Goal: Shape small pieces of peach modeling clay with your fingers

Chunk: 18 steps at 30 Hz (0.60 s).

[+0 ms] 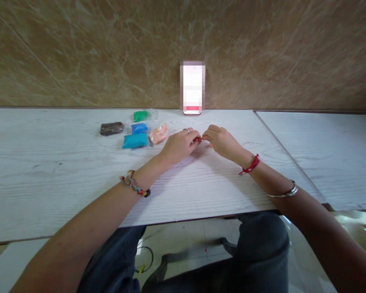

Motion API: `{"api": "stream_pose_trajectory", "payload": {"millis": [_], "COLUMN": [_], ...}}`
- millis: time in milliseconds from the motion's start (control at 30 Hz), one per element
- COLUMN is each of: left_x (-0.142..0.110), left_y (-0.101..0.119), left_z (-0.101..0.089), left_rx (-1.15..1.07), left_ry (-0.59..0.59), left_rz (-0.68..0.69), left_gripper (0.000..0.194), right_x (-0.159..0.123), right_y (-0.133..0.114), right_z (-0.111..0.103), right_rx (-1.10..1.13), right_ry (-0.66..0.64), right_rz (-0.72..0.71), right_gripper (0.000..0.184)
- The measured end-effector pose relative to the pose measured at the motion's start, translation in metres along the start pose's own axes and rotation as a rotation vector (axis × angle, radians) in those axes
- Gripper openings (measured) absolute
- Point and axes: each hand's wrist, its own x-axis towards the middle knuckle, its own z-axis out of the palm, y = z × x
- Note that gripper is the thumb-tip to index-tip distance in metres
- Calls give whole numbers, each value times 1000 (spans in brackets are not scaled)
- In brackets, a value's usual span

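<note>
One dark packet [111, 128], a teal packet [134, 141], a blue packet [139, 128], a green packet [140, 116] and a peach packet [158, 134] lie between nine and ten o'clock from the hands. Rightward, the left hand [181, 143] seems to pinch the nine o'clock end of a small orange piece [201, 138], which is mostly hidden and probably light, soft and easily squashed, so gentle fingertips at its ends should suit it. At three o'clock, the right hand [222, 140] appears pinched around its other end, exact contact too small to tell.
</note>
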Motion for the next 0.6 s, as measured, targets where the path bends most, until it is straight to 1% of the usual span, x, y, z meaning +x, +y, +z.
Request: {"api": "stream_pose_trajectory", "payload": {"millis": [133,267,400,500,600], "left_x": [0,0,0,0,-1], "left_y": [0,0,-2,-3,-4], "left_z": [-1,-1,-1,0,1], "left_rx": [0,4,5,13,17], "left_ry": [-5,-9,-12,-20,-16], "left_rz": [4,7,16,9,7], "left_gripper": [24,25,26,24,22], "right_x": [1,2,3,2,2], "right_y": [-1,-3,-4,-4,-3], "right_z": [-1,-3,-5,-6,-7], "right_rx": [-18,91,208,231,221], "right_ry": [-23,29,69,76,58], "right_rz": [-24,39,78,99,98], "right_gripper": [25,23,16,7,7]}}
